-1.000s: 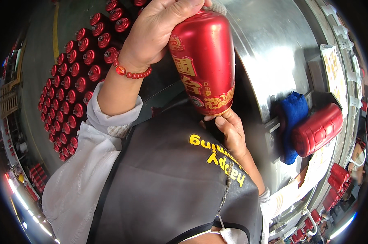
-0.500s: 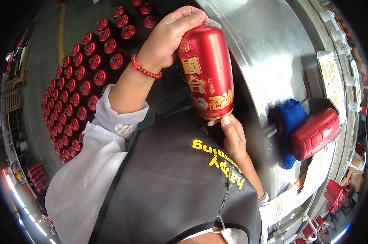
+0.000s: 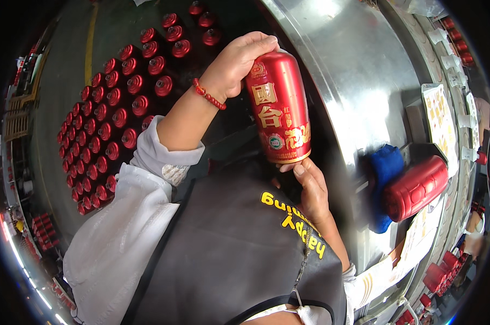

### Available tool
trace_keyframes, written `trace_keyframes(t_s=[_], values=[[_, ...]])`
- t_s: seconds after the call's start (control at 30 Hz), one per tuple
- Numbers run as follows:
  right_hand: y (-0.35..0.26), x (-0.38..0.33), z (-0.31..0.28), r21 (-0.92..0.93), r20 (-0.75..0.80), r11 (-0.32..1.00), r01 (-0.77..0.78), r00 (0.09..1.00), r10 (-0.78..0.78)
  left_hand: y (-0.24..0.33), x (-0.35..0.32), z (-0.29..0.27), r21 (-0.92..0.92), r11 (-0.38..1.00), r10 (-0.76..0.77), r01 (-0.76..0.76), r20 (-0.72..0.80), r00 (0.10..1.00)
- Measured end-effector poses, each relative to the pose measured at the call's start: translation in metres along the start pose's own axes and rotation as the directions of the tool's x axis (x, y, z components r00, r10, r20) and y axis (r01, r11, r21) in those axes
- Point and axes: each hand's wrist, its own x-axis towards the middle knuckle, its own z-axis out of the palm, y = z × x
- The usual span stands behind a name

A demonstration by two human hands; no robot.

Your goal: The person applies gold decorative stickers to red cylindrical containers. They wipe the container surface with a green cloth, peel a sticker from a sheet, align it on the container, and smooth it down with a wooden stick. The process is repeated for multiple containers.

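Note:
A glossy red bottle (image 3: 288,92) with gold lettering and a gold ornament is held between my hands, its base tilted toward my body. My left hand (image 3: 239,59), with a red bead bracelet at the wrist, is closed over the bottle's far end, whose tip it hides. At the near end, my right hand (image 3: 311,187) grips the gold-edged base, thumb on the rim and fingers underneath, partly hidden. Another red bottle (image 3: 415,189) lies on its side against a blue cloth (image 3: 384,165) on the metal table to the right.
Many red bottles (image 3: 113,97) stand upright in rows on the floor at left. The metal table's edge (image 3: 323,89) runs close along my right. Printed sheets (image 3: 440,116) lie beyond the cloth, next to a conveyor (image 3: 452,81) with white holders. A wooden pallet (image 3: 18,116) is at far left.
The held bottle and both hands sit slightly lower and farther right in view, as the surroundings also shift. The bottle looks turned a little, its gold ornament nearer the right edge. Both hands keep their hold.

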Motion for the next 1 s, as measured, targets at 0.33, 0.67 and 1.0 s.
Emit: trace_keyframes(t_s=[0.33, 0.67, 1.0], values=[[0.003, 0.017, -0.001, -0.042, -0.001, 0.998, -0.043, 0.999, 0.043, -0.012, -0.016, -0.029, -0.062, 0.987, 0.142, -0.148, -0.079, 0.987], [0.02, 0.021, -0.028, -0.204, -0.084, 0.975, 0.085, 0.991, -0.104, -0.101, 0.0, -0.187, 0.867, 0.484, 0.728, -0.117, -0.325, 0.604], [0.014, 0.013, -0.04, -0.263, -0.172, 0.962, 0.079, 0.977, -0.127, -0.163, 0.018, -0.276, 0.857, 0.322, 0.608, 0.402, -0.512, 0.606]])
